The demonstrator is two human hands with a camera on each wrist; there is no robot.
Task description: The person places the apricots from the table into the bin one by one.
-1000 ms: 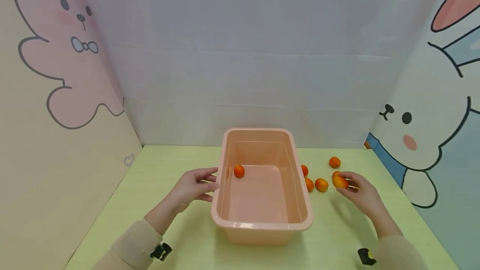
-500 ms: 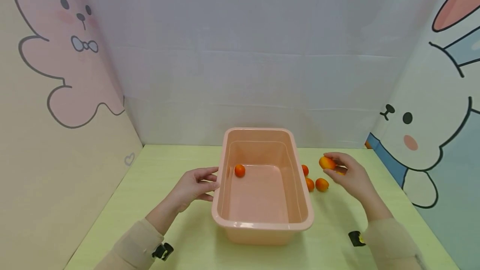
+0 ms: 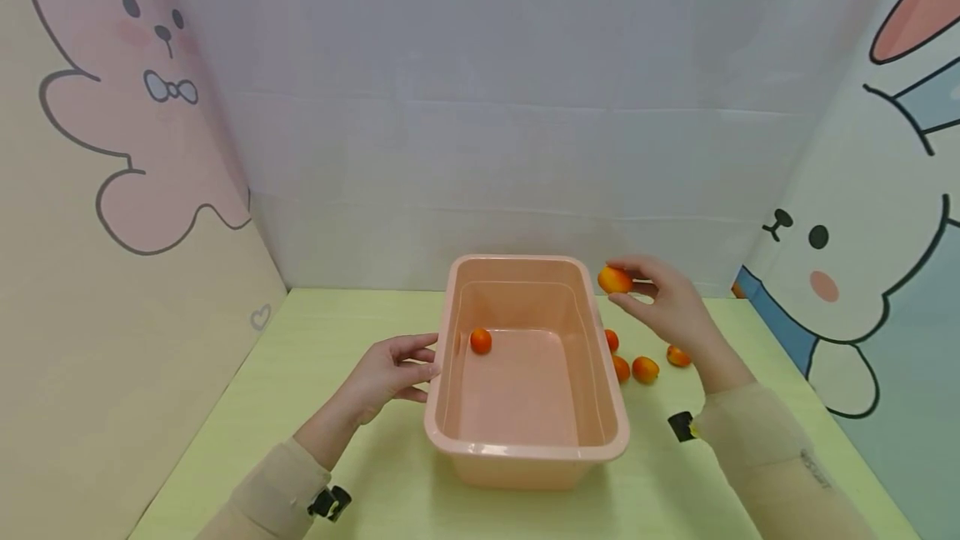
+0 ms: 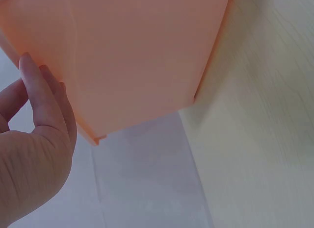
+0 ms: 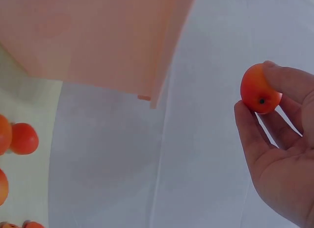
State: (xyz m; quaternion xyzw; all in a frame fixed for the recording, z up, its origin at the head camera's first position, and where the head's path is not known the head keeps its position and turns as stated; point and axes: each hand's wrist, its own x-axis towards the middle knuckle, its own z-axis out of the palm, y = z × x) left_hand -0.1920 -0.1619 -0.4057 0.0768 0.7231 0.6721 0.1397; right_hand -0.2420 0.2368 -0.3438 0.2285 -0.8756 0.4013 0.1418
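Note:
An upright peach-coloured plastic tub (image 3: 527, 451) stands on the table with one small orange-red fruit (image 3: 481, 341) inside. My left hand (image 3: 388, 373) touches the tub's left side near the rim, its fingers fairly straight; the left wrist view shows the fingertips (image 4: 28, 66) at the outer wall. Beyond the tub's far right corner, my right hand (image 3: 667, 300) holds up an orange-red fruit (image 3: 614, 280) between thumb and fingertips. The right wrist view shows a dark spot on this fruit (image 5: 260, 90). The held fruit is outside the tub, apart from its rim.
Several like fruits lie right of the tub, including a yellow-orange fruit (image 3: 645, 370) and another fruit (image 3: 678, 356) below my right wrist. The tub wall partly hides two fruits. A white sheet (image 3: 465, 148) hangs behind the pale green table (image 3: 352, 311); cartoon-printed panels flank it.
My right hand has lifted a fruit from the group on the right and moved it up and left, towards the tub's far right corner. My left hand and the tub have hardly moved.

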